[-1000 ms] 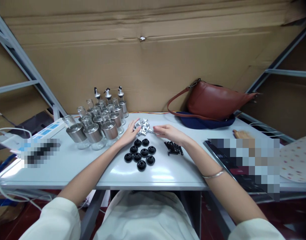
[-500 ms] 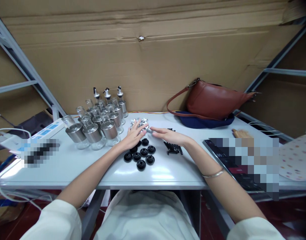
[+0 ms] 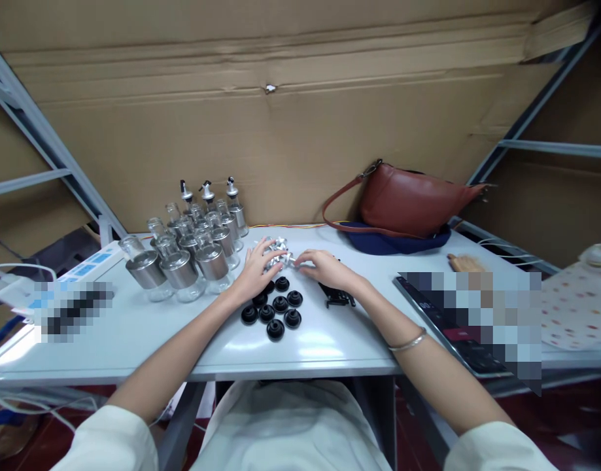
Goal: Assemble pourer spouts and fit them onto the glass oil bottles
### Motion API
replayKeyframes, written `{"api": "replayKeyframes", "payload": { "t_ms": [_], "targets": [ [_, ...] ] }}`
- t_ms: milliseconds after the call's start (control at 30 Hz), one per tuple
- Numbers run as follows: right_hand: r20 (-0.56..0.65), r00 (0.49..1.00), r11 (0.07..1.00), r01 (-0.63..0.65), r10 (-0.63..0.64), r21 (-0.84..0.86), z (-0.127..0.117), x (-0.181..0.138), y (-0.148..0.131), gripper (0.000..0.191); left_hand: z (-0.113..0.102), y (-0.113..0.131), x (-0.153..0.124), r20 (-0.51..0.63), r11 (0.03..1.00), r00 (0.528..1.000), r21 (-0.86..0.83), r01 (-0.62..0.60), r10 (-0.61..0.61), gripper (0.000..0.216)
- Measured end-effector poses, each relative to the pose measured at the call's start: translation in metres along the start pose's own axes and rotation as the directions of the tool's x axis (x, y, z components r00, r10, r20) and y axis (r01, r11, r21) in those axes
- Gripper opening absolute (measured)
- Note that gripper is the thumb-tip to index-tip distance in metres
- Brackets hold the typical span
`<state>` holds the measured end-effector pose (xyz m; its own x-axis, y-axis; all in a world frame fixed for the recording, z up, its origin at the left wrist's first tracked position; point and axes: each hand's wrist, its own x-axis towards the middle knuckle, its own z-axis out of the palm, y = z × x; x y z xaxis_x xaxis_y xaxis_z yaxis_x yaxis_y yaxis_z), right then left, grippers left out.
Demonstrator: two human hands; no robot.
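Note:
A pile of small silver spout pieces (image 3: 279,244) lies at the middle of the table, between my two hands. My left hand (image 3: 256,267) rests against the pile's left side, fingers spread. On the other side, my right hand (image 3: 324,267) is arched with its fingers bent, the fingertips at the pile's right edge; it grasps nothing that I can make out. Several round black stoppers (image 3: 280,304) sit in a loose cluster nearer to me. Thin black tubes (image 3: 337,297) lie partly hidden under my right hand.
Glass bottles with metal bands (image 3: 179,268) stand at the left, several with pourers at the back. A brown handbag (image 3: 412,199) sits on dark blue fabric (image 3: 398,243) at the back right. A dark screened device (image 3: 442,327) lies at right, a power strip (image 3: 91,265) at left.
My right hand has gone from lying flat with stretched fingers to arched with bent fingers. My left hand stays by the silver pile. The view has shifted slightly.

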<state>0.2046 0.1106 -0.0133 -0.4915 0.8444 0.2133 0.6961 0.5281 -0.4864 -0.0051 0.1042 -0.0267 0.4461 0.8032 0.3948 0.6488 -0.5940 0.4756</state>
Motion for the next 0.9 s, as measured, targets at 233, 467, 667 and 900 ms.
{"api": "replayKeyframes", "payload": {
  "t_ms": [233,467,667,900],
  "targets": [
    [-0.048,0.998,0.872,-0.022,0.052,0.49,-0.022,-0.003,0.003,0.014,-0.002,0.007,-0.004,-0.142,0.951,0.955,0.208,-0.229,0.261,0.035],
    [0.203,0.979,0.731,-0.146,0.01,0.666,-0.047,-0.017,-0.004,0.022,-0.002,0.025,-0.009,-0.132,0.79,0.8,0.315,-0.526,0.585,0.028],
    [0.291,0.956,0.686,-0.192,-0.03,0.702,-0.052,-0.021,-0.01,0.024,-0.001,0.029,-0.01,-0.154,0.727,0.725,0.329,-0.603,0.671,0.026],
    [0.286,0.958,0.674,-0.208,-0.005,0.709,-0.047,-0.021,-0.011,0.029,-0.001,0.029,-0.009,-0.137,0.677,0.676,0.333,-0.657,0.724,0.032]
  ]
}}
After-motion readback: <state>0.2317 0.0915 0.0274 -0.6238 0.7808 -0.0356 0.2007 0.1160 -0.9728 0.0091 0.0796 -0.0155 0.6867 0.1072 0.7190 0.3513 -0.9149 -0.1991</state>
